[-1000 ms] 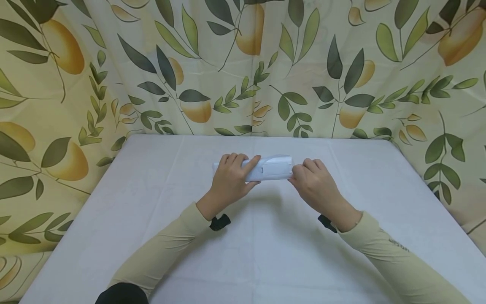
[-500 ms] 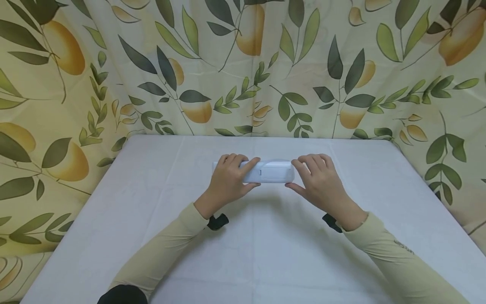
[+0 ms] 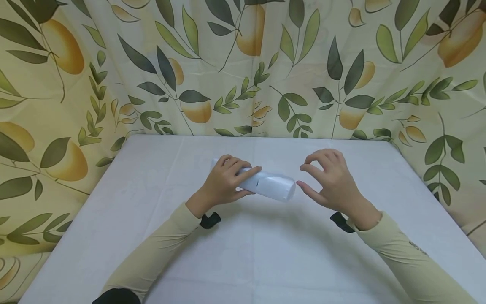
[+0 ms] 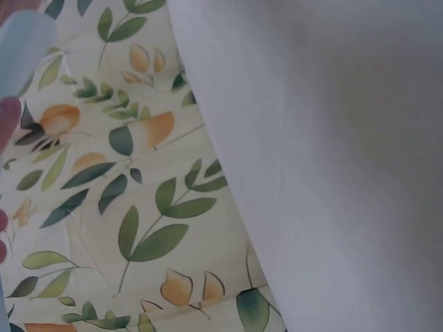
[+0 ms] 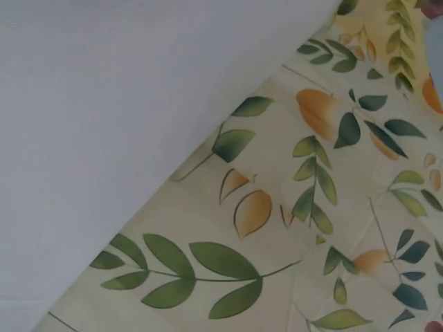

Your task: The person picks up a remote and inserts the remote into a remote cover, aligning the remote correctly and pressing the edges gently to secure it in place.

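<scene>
A pale bluish-white, long tube-like thing (image 3: 271, 185) with a rounded right end and a small dark mark on its side is held above the white table. My left hand (image 3: 222, 181) grips it round its left half, thumb and fingers on opposite sides, covering part of it. In the left wrist view the pale tube (image 4: 24, 52) shows at the upper left, with a fingertip (image 4: 8, 114) beside it. Just beyond the tube's right end, my right hand (image 3: 336, 181) holds nothing, its bent fingers and thumb apart.
A white cloth covers the table (image 3: 265, 257). Behind it and along both sides hangs a curtain (image 3: 228, 84) printed with leaves and yellow fruit. Dark camera straps (image 3: 210, 220) show at both wrists.
My right hand has let go of the tube's right end and drawn away to the right. The tube, still in my left hand, has tilted with its right end lower and nearer.
</scene>
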Motion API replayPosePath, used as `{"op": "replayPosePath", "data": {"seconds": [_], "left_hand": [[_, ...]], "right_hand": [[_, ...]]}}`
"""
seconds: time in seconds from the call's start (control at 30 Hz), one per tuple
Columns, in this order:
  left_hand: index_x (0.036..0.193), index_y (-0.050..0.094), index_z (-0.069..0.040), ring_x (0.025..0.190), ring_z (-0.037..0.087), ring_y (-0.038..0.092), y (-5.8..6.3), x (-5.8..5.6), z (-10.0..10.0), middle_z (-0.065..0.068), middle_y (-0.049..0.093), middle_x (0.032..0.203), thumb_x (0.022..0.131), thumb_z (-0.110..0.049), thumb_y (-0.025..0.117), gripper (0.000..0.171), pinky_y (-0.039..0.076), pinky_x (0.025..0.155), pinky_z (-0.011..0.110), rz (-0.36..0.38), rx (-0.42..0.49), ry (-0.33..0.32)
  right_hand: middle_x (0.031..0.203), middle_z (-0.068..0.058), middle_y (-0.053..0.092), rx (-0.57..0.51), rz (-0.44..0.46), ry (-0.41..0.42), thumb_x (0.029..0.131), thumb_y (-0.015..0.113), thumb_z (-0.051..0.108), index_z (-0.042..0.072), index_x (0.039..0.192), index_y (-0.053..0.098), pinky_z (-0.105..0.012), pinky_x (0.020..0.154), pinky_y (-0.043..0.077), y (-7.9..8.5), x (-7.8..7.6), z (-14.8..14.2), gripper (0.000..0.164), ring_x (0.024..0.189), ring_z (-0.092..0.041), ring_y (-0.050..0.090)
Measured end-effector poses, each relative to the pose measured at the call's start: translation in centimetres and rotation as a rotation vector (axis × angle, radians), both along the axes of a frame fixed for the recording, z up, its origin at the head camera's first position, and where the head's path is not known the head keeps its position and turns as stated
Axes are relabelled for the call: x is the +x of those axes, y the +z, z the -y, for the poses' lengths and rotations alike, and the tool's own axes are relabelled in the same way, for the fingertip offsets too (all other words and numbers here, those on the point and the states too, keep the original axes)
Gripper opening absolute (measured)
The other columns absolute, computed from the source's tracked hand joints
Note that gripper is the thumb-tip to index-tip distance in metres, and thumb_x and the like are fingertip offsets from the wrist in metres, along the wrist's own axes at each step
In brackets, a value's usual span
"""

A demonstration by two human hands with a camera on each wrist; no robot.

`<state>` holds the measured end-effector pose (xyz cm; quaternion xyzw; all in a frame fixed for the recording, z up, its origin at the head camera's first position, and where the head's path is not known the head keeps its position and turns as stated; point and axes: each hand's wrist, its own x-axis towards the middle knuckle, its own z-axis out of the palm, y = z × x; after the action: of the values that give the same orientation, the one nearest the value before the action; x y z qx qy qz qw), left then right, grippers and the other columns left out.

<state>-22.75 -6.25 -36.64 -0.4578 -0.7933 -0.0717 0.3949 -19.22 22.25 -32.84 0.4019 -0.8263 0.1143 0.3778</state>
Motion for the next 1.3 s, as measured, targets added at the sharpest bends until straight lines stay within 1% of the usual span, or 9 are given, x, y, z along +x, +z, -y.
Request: {"op": "replayPosePath", "data": {"seconds": [0.13, 0.3, 0.47, 0.63, 0.9, 1.03, 1.1, 1.2, 1.3], "left_hand": [[0.118, 0.065, -0.021, 0.096, 0.017, 0.060, 0.0, 0.0, 0.5, 0.001, 0.067, 0.102, 0.068, -0.046, 0.080, 0.058, 0.044, 0.091, 0.038, -0.007, -0.025, -0.059], [0.119, 0.064, -0.020, 0.101, 0.019, 0.057, 0.2, -0.1, 0.8, 0.002, 0.065, 0.107, 0.068, -0.042, 0.081, 0.058, 0.041, 0.097, 0.040, 0.015, -0.038, -0.082], [0.119, 0.063, -0.019, 0.102, 0.019, 0.056, 0.0, -0.3, 0.9, 0.002, 0.064, 0.108, 0.069, -0.042, 0.081, 0.058, 0.040, 0.098, 0.042, 0.047, -0.049, -0.074], [0.119, 0.062, -0.018, 0.102, 0.019, 0.056, -0.2, -0.3, 0.8, 0.003, 0.063, 0.108, 0.069, -0.042, 0.081, 0.059, 0.039, 0.098, 0.042, 0.066, -0.029, -0.069], [0.118, 0.063, -0.017, 0.099, 0.019, 0.057, -0.3, 0.0, 0.5, 0.003, 0.063, 0.107, 0.069, -0.041, 0.081, 0.058, 0.041, 0.094, 0.040, 0.031, 0.007, -0.108], [0.117, 0.063, -0.017, 0.100, 0.019, 0.056, -0.2, 0.0, 0.3, 0.004, 0.062, 0.107, 0.069, -0.039, 0.081, 0.056, 0.040, 0.094, 0.040, 0.016, 0.008, -0.118], [0.118, 0.063, -0.018, 0.101, 0.020, 0.056, -0.1, 0.0, 0.2, 0.004, 0.062, 0.107, 0.069, -0.038, 0.082, 0.056, 0.040, 0.093, 0.040, 0.005, 0.001, -0.118], [0.118, 0.063, -0.020, 0.101, 0.020, 0.055, 0.1, 0.0, 0.2, 0.004, 0.061, 0.107, 0.068, -0.037, 0.082, 0.056, 0.040, 0.091, 0.040, -0.018, -0.012, -0.120], [0.118, 0.063, -0.021, 0.100, 0.020, 0.054, 0.1, 0.0, 0.2, 0.003, 0.061, 0.107, 0.068, -0.038, 0.082, 0.056, 0.040, 0.091, 0.040, -0.040, -0.026, -0.115]], "right_hand": [[0.089, -0.012, 0.058, 0.077, 0.023, 0.097, 0.096, 0.038, 0.047, 0.007, 0.081, 0.067, -0.053, 0.080, 0.039, -0.3, 0.2, 0.0, 0.052, 0.090, -0.031, 0.051], [0.090, -0.009, 0.059, 0.161, 0.031, 0.169, 0.096, 0.039, 0.049, 0.010, 0.079, 0.068, -0.051, 0.082, 0.042, -0.9, 0.5, 0.3, 0.051, 0.090, -0.028, 0.053], [0.086, -0.007, 0.055, 0.200, 0.023, 0.173, 0.095, 0.039, 0.051, 0.012, 0.072, 0.062, -0.051, 0.081, 0.044, -1.2, 0.8, 0.7, 0.052, 0.087, -0.026, 0.051], [0.083, -0.006, 0.053, 0.219, 0.059, 0.163, 0.094, 0.037, 0.056, 0.011, 0.071, 0.057, -0.049, 0.080, 0.045, -1.3, 1.0, 1.0, 0.054, 0.085, -0.026, 0.051], [0.085, -0.003, 0.056, 0.184, 0.199, 0.139, 0.084, 0.049, 0.061, 0.011, 0.068, 0.061, -0.046, 0.081, 0.044, -1.1, 1.1, 1.0, 0.054, 0.090, -0.023, 0.052], [0.088, 0.000, 0.054, 0.163, 0.308, 0.137, 0.079, 0.045, 0.063, 0.010, 0.072, 0.066, -0.043, 0.081, 0.044, -1.0, 1.2, 1.1, 0.057, 0.091, -0.020, 0.050], [0.089, 0.002, 0.052, 0.152, 0.376, 0.134, 0.076, 0.057, 0.057, 0.011, 0.075, 0.067, -0.041, 0.080, 0.044, -0.8, 1.3, 1.2, 0.047, 0.090, -0.018, 0.049], [0.090, 0.004, 0.051, 0.139, 0.461, 0.123, 0.068, 0.077, 0.040, 0.014, 0.074, 0.065, -0.039, 0.077, 0.044, -0.6, 1.4, 1.4, 0.029, 0.090, -0.015, 0.047], [0.089, 0.004, 0.050, 0.116, 0.509, 0.125, 0.059, 0.085, 0.020, 0.016, 0.071, 0.062, -0.037, 0.074, 0.045, -0.5, 1.4, 1.5, 0.027, 0.089, -0.014, 0.047]]}}
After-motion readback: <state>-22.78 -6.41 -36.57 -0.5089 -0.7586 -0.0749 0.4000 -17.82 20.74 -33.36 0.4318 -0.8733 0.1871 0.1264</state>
